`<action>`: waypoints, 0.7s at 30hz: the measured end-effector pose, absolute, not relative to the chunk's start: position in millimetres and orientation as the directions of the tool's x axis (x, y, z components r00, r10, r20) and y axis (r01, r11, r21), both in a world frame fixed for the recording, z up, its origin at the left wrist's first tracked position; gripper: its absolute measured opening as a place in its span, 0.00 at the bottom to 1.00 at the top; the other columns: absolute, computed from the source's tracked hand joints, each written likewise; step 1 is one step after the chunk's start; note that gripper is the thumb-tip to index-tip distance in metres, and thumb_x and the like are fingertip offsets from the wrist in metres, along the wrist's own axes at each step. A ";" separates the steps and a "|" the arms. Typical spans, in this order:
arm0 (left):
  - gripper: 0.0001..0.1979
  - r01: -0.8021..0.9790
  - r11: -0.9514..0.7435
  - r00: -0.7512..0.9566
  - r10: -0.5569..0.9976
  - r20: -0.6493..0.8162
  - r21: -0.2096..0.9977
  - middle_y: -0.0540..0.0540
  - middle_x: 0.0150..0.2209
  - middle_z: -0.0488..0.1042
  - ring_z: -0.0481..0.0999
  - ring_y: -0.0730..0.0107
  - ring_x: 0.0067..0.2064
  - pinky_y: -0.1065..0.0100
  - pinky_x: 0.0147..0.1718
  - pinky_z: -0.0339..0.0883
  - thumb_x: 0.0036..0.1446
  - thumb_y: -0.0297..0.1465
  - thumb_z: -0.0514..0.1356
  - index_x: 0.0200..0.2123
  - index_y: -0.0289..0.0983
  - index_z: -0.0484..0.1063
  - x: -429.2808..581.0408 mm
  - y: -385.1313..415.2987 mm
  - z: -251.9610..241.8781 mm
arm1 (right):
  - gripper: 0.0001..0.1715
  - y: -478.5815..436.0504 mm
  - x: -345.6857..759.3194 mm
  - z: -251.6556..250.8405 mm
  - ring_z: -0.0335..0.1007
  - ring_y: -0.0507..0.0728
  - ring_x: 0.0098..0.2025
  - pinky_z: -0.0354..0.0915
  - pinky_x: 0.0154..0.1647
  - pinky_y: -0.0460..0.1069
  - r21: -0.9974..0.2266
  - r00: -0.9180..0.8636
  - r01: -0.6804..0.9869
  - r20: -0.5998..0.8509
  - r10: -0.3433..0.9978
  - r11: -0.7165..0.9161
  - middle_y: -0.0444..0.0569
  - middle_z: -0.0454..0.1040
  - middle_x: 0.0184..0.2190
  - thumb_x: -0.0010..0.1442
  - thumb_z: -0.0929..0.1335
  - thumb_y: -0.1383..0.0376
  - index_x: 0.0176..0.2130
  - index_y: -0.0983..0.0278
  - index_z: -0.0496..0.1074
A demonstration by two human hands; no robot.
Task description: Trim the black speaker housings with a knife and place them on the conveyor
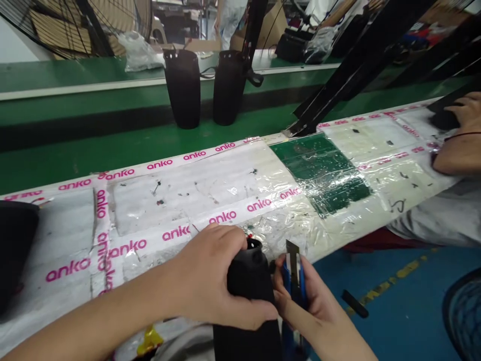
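My left hand (pixel 214 276) is wrapped round the upper part of a black tube-shaped fabric pouch (pixel 253 281), held at the table's near edge. A small dark opening with a bit of red shows at the pouch's top. In my right hand (pixel 315 301) is a blue utility knife (pixel 295 281), its blade out and pointing up. The knife stands just right of the pouch, and my right fingertips are close against the pouch's side. The pouch's lower end runs out of view.
Two similar black pouches (pixel 183 90) hang over the green conveyor (pixel 124 135). The tabletop (pixel 188 195) is covered in film and printed tape, with dark scraps on it. Black posts (pixel 338 85) rise behind. A co-worker's hand (pixel 466 115) is at far right; a dark object (pixel 15 250) lies left.
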State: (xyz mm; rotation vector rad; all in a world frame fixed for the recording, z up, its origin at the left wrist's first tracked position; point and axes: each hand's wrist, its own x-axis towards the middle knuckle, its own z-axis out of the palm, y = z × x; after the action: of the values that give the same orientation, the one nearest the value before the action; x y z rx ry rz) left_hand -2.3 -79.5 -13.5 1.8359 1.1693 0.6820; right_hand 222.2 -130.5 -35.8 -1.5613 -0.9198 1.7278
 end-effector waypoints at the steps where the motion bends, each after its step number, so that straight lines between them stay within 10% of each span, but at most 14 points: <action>1: 0.31 0.477 -0.176 0.418 0.907 -0.046 0.861 0.53 0.28 0.63 0.63 0.67 0.29 0.63 0.29 0.57 0.39 0.49 0.76 0.27 0.42 0.57 -4.2 -77.0 -12.3 | 0.32 -128.6 226.0 -29.3 0.70 0.53 0.31 0.69 0.31 0.46 -0.859 -0.080 0.150 -0.505 0.860 -0.490 0.44 0.75 0.36 0.64 0.75 0.43 0.57 0.56 0.68; 4: 0.30 0.523 -0.074 0.409 0.896 -0.174 0.849 0.53 0.29 0.63 0.63 0.66 0.30 0.65 0.26 0.55 0.38 0.51 0.75 0.28 0.42 0.59 -9.2 -69.6 -12.0 | 0.17 -115.2 239.1 -6.2 0.80 0.59 0.43 0.75 0.37 0.48 -0.762 -0.267 0.647 -0.186 0.946 0.033 0.49 0.80 0.45 0.77 0.62 0.52 0.58 0.55 0.68; 8: 0.30 0.506 -0.066 0.405 0.899 -0.169 0.860 0.53 0.28 0.64 0.63 0.68 0.30 0.66 0.26 0.54 0.38 0.48 0.76 0.27 0.41 0.59 -9.4 -66.6 -15.8 | 0.19 -89.3 245.0 14.0 0.79 0.58 0.29 0.70 0.23 0.50 -0.224 -0.693 0.689 0.076 0.717 0.690 0.46 0.80 0.37 0.72 0.58 0.71 0.58 0.60 0.66; 21: 0.27 0.363 -0.109 0.409 0.911 -0.053 0.925 0.56 0.27 0.64 0.61 0.72 0.28 0.66 0.30 0.55 0.35 0.40 0.79 0.28 0.40 0.64 -8.7 -64.4 -22.9 | 0.27 -85.4 245.7 1.3 0.64 0.56 0.25 0.55 0.22 0.49 0.058 -0.768 0.630 -0.101 0.632 0.775 0.48 0.74 0.30 0.64 0.67 0.64 0.62 0.60 0.69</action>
State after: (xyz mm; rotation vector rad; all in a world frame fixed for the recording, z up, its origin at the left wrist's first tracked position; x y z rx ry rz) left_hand -8.7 -64.4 -22.9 1.6783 1.1289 0.6943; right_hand 245.7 -85.4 1.3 -1.0945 -3.0666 -0.0334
